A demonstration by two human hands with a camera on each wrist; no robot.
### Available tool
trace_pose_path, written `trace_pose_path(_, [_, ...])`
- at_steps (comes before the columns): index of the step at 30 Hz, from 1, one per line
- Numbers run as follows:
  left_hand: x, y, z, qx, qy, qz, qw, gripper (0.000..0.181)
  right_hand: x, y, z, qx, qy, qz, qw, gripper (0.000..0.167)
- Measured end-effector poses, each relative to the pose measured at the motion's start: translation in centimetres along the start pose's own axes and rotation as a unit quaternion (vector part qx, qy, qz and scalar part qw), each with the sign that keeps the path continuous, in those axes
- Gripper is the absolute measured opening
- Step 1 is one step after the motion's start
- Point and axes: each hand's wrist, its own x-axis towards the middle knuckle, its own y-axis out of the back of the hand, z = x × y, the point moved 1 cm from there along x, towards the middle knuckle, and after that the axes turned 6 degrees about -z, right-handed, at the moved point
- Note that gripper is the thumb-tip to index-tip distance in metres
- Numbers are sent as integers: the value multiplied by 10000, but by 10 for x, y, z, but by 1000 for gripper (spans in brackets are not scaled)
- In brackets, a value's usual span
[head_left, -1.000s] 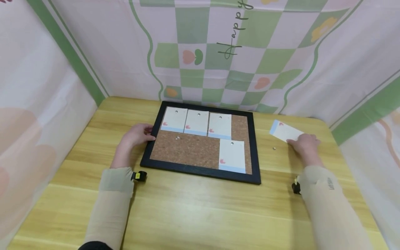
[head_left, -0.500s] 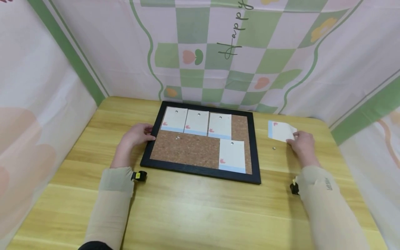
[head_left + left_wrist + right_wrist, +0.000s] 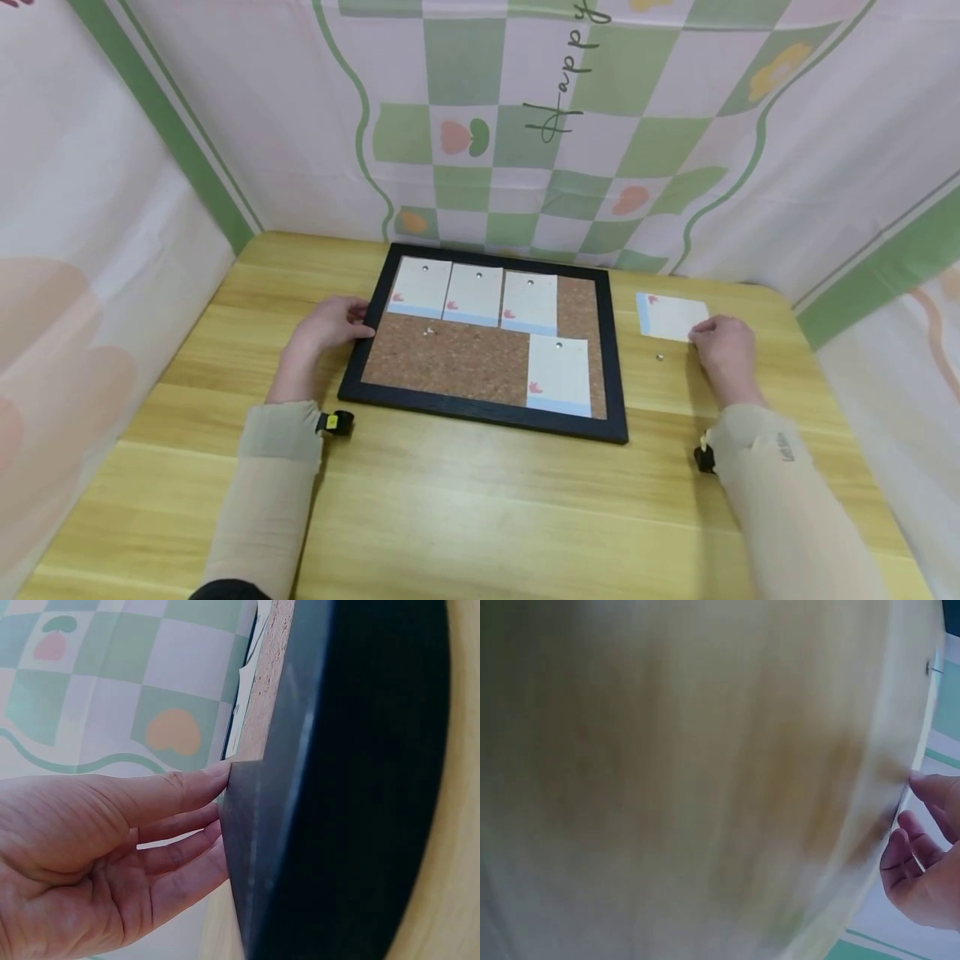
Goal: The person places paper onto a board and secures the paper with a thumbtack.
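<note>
In the head view, my left hand holds the left edge of a black-framed corkboard lying on the table. The left wrist view shows the thumb and fingers against the frame. Off the board's right side, my right hand pinches the right end of a white paper card with a blue strip and a pink print. The card lies sideways, low over or on the table; I cannot tell which. A small silver thumbtack sits just in front of it.
Three white cards are pinned in a row along the board's top, another card at its lower right. A small shiny cluster, perhaps tacks, is on the cork. A printed cloth hangs behind the wooden table.
My right hand has shifted slightly left with the card, which has turned from slanted to nearly level with the table's back edge. The left hand and the corkboard stay put.
</note>
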Motion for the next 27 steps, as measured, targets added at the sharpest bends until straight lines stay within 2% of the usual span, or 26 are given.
trace_pose_path(2, [0, 0, 0, -14, -1, 2, 10000, 58, 0, -1, -1, -124, 31, 12, 9999, 33])
trace_pose_path(5, [0, 0, 0, -8, 7, -8, 10000, 58, -2, 0, -5, -607, 71, -133, 9980, 51])
trace_pose_path(9, [0, 0, 0, -4, 22, -17, 10000, 59, -3, -1, -14, -1689, 159, -414, 9846, 81])
trace_pose_path(12, [0, 0, -1, -7, 28, -20, 10000, 59, -4, -2, -21, -2078, 153, -628, 9760, 91])
trace_pose_path(17, [0, 0, 0, 7, 32, -27, 10000, 59, -1, -3, -26, -2051, 53, -844, 9751, 77])
trace_pose_path(21, [-1, 0, 0, 12, 41, -2, 10000, 59, 2, -5, -22, -2001, 51, -739, 9770, 66])
trace_pose_path(25, [-1, 0, 0, -14, 58, 0, 10000, 59, 2, -6, -15, -1391, 27, -387, 9895, 54])
trace_pose_path(27, [-1, 0, 0, -4, 45, -2, 10000, 59, 2, -5, -13, -927, 16, -221, 9954, 47])
